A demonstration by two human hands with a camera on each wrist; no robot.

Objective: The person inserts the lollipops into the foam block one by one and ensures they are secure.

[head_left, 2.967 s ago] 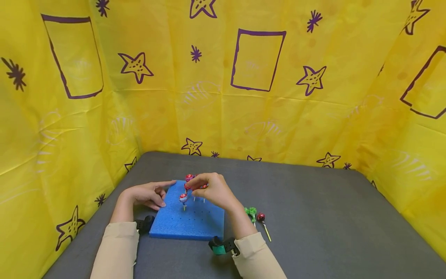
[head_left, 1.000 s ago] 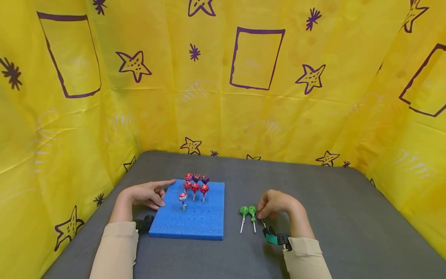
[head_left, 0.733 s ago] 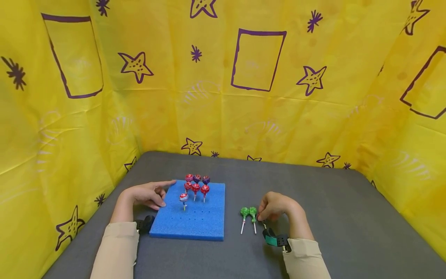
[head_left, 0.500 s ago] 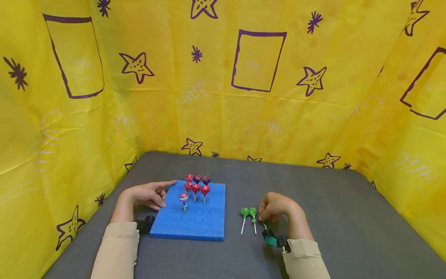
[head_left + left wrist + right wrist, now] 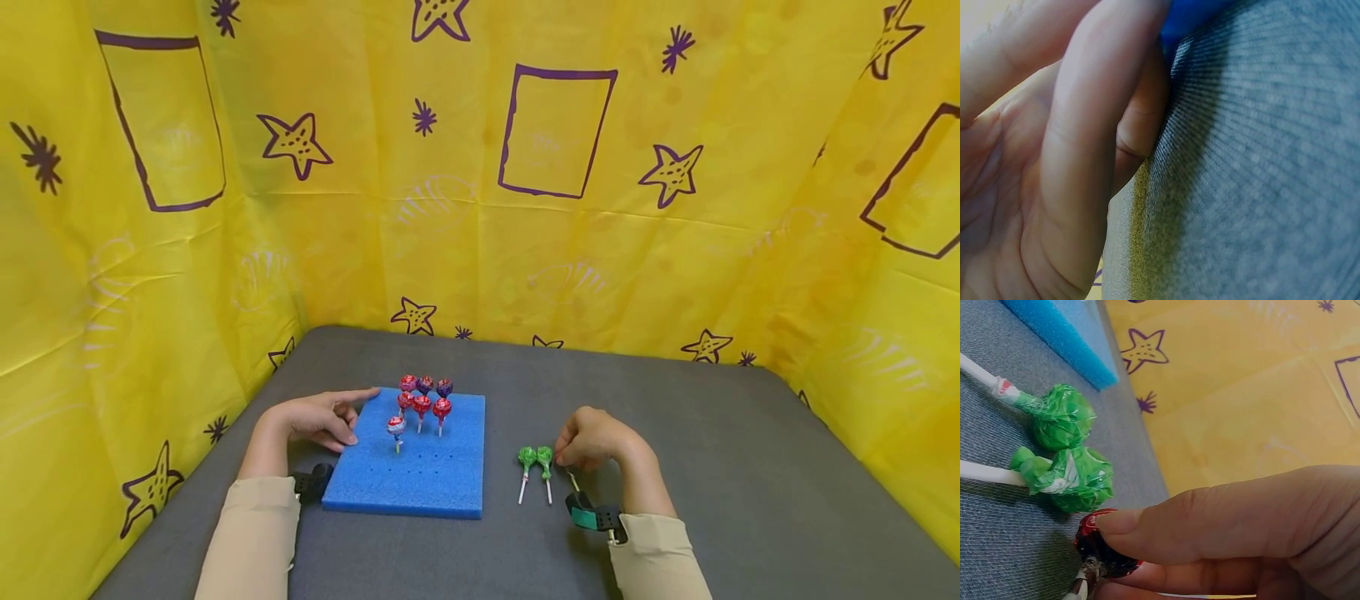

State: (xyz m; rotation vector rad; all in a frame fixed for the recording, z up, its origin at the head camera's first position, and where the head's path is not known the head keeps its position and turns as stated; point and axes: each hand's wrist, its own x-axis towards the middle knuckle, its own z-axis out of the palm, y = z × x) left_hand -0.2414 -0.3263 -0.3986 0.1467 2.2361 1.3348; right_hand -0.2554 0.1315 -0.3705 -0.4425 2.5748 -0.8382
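A blue foam board [image 5: 403, 492] lies on the grey table, with small holes in its surface. My left hand [image 5: 318, 418] rests at its left side, the index finger reaching the far corner and the thumb touching the edge. In the right wrist view, the thumb and fingers of my right hand [image 5: 1210, 531] pinch the wrapped head of a dark red lollipop [image 5: 1105, 544]. In the head view, that hand hides most of it; the yellowish stick shows below. Just left of it lie two green lollipops [image 5: 1063, 415], their white sticks pointing toward me.
Several lollipops stand upright in the board: red and purple ones [image 5: 425, 385] at the back, red ones [image 5: 422, 406] before them, and a red-white-blue one [image 5: 396, 427] nearest me. A yellow patterned cloth [image 5: 555, 275] walls the table's back and sides.
My right hand has moved from above the board's standing lollipops to the dark red lollipop on the table at right. Its stick has lifted slightly. My left hand has stayed put.
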